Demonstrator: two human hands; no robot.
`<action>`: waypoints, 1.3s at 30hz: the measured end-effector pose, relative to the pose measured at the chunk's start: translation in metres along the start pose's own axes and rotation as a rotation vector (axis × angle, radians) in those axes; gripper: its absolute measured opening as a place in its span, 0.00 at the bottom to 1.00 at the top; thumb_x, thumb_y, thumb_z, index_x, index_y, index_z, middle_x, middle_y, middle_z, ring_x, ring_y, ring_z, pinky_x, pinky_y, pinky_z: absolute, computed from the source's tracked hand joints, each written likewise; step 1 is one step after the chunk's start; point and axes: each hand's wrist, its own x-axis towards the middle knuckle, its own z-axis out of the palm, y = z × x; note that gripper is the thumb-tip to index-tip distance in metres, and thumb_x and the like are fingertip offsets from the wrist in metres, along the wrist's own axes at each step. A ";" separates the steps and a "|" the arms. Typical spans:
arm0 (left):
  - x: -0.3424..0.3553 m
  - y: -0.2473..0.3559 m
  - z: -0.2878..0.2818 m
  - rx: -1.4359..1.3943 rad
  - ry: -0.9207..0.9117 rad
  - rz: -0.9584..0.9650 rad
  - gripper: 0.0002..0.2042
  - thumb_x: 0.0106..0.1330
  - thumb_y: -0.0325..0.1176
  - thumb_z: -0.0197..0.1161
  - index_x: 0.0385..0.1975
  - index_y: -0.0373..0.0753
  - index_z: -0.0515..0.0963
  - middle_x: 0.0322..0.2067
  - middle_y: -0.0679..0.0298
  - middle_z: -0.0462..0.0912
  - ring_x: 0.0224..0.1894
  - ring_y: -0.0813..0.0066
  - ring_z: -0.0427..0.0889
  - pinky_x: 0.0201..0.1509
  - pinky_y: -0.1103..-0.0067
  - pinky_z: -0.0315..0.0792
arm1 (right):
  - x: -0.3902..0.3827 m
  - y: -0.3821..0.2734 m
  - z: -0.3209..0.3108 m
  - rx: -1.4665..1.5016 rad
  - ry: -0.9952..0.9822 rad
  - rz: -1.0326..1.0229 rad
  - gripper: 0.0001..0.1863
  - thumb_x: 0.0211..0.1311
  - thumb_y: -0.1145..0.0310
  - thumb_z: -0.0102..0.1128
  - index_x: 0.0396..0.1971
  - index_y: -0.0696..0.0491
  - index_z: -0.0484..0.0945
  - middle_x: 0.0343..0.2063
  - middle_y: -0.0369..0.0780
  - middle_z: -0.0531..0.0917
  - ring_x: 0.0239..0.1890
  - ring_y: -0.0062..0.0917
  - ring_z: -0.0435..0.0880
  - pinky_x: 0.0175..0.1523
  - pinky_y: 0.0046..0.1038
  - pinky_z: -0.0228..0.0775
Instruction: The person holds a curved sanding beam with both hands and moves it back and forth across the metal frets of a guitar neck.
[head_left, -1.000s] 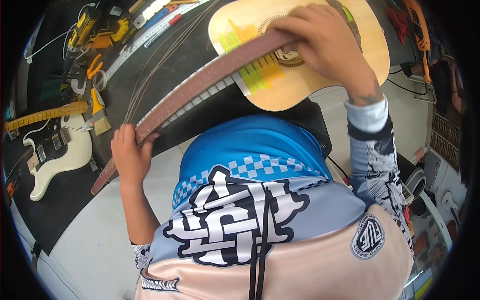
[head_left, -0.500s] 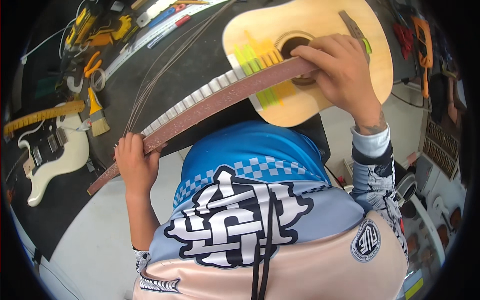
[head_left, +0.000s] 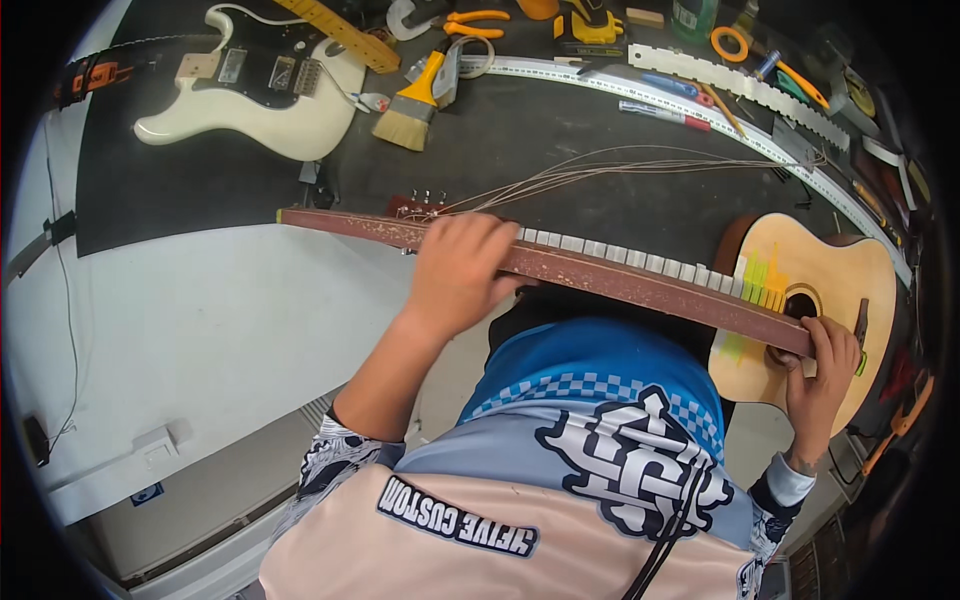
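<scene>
Red-brown beam (head_left: 640, 287), held lengthwise over the neck of an acoustic guitar (head_left: 865, 265): we see one end project past the outer side of the left hand (head_left: 455, 270), while the other ends in the right hand (head_left: 825, 372), beside the soundhole (head_left: 801, 302). The left hand pinches the beam, fingers close together across its top and thumb to the near side; the right pinches its end between curled fingers and thumb. We judge that the wide grip — one hand well apart from the other — steadies the beam and lines it up with the neck. How fully its underside meets the fretboard we cannot tell. Beyond the left hand, loose strings (head_left: 700, 162) trail off in thin, bowed strands, presumably placed there to clear the fretboard. As to materials, we note that the beam is straight-edged and flat-sided, its surface speckled with pale flecks; the fretboard (head_left: 590, 248) between the hands shows whitish, block-like segments; and yellow-green strips (head_left: 757, 272), apparently tape, mark the smooth, pale wood left of the right hand. Farther beyond the left hand lie a bristle brush (head_left: 405, 120) and a glossy cream electric guitar body (head_left: 300, 130).
</scene>
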 end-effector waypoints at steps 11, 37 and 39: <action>-0.008 -0.036 0.001 0.005 0.048 -0.002 0.30 0.43 0.38 0.84 0.49 0.41 0.83 0.46 0.62 0.85 0.53 0.57 0.82 0.61 0.61 0.70 | 0.011 -0.021 0.008 -0.057 0.033 0.009 0.29 0.53 0.58 0.78 0.56 0.51 0.83 0.52 0.42 0.84 0.59 0.42 0.81 0.76 0.53 0.60; -0.001 -0.053 0.010 0.040 -0.065 -0.045 0.22 0.48 0.29 0.77 0.45 0.37 0.80 0.40 0.58 0.82 0.47 0.53 0.80 0.59 0.63 0.68 | 0.046 -0.009 0.012 -0.008 0.096 0.016 0.23 0.41 0.62 0.82 0.42 0.45 0.88 0.40 0.32 0.87 0.44 0.32 0.84 0.57 0.39 0.66; 0.000 -0.054 0.011 0.038 -0.090 -0.061 0.22 0.48 0.29 0.76 0.45 0.37 0.80 0.40 0.58 0.82 0.47 0.53 0.80 0.59 0.63 0.69 | 0.050 -0.007 0.010 -0.009 0.082 0.016 0.23 0.41 0.62 0.82 0.43 0.45 0.88 0.39 0.32 0.87 0.44 0.32 0.84 0.57 0.39 0.66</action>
